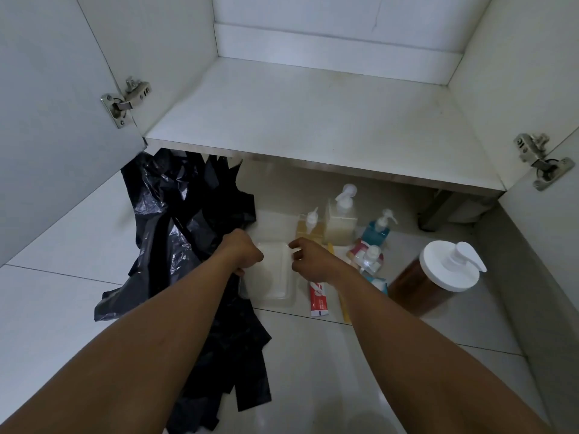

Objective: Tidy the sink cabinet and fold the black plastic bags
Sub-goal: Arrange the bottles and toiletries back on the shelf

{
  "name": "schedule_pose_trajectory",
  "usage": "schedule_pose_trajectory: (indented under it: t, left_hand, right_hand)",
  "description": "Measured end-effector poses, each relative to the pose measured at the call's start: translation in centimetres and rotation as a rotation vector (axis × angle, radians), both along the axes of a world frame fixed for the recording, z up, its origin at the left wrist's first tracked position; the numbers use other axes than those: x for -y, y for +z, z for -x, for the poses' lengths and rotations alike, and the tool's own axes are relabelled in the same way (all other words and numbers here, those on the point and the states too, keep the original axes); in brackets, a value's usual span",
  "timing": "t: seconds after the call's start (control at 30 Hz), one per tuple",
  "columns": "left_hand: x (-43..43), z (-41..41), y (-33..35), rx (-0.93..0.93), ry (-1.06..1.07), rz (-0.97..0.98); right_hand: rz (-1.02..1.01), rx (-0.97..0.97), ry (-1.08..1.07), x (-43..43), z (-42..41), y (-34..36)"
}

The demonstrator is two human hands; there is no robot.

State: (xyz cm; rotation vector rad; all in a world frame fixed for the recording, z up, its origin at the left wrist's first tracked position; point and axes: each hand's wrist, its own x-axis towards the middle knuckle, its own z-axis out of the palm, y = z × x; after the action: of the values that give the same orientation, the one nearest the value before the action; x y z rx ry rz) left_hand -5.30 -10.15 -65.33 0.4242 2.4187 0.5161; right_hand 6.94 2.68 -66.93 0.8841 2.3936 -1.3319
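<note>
Left hand [242, 250] grips the clear tray [275, 277] by its left rim. Right hand [308, 258] curls loosely at the right rim; contact unclear. Recommend a level lift, clear of the black plastic bags [166, 214].

Setting: domestic bathroom or washroom. Evidence: white cabinet [313, 120] stood open on a metal hinge [125, 100] above pale tiled floor [313, 355]; pump bottles [341, 220] and toothpaste tube [319, 300] sat below.

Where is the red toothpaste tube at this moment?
Head view: the tube lies on the floor just right of the clear tray, partly under the right hand, the brown pump jar farther right.
</note>
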Motion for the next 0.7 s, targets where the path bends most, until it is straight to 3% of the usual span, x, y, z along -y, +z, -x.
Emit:
schedule_pose_trajectory:
  t: [0.17, 0.3, 0.5, 0.7]
  left_hand:
    - [-0.7, -0.3, 0.6, -0.129, -0.096, 0.031]
    - [-2.5, -1.9, 0.9, -0.337, -0.169, -0.166]
    - [-5.1, -8.3, -2.9, -0.057, -0.425, -0.067]
    - [-4.4, -11.0, -5.9, -0.246, -0.630, 0.078]
  right_hand:
    - [-0.092, -0.021, -0.050, -0.3, -0.5, 0.3]
    - [-0.321, 0.064, -0.075, -1.7, -1.1, 1.4]
    - [-0.518, 0.274, 0.078, -1.9, -2.5, 1.3]
    - [-0.506, 0.367, 0.124, -1.8, -3.5, 0.2]
